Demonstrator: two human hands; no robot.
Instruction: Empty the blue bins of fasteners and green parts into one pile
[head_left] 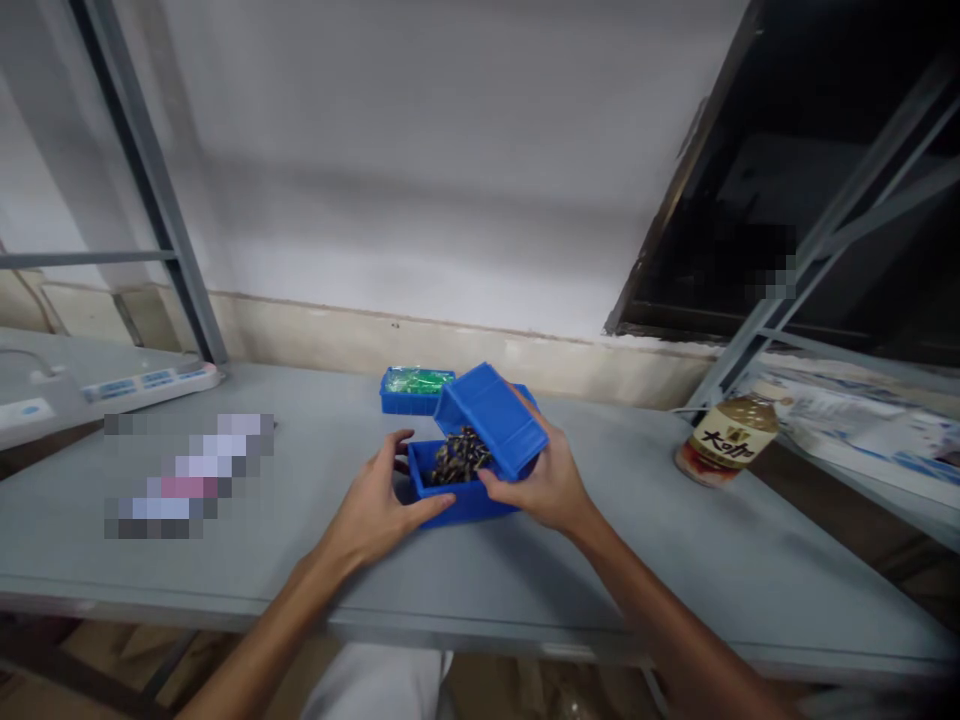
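Observation:
A blue plastic bin point(487, 415) is tipped on its side, with my right hand point(551, 485) closed around its right end. Its mouth faces down and left over a second blue bin point(465, 508) that sits on the table. Small dark metal parts point(456, 460) lie heaped in this lower bin, under the tipped one's mouth; their exact kind is too small to tell. My left hand point(382, 500) is closed about the lower bin's left end, thumb along the front rim and fingers bent at the far side.
Behind stands another blue bin point(409, 402) with green, plastic-wrapped contents. A drink bottle point(727, 435) is on the right of the grey table point(300, 580). At left are a pixelated item point(191, 475) and a white power strip point(150, 385). Metal posts rise on both sides.

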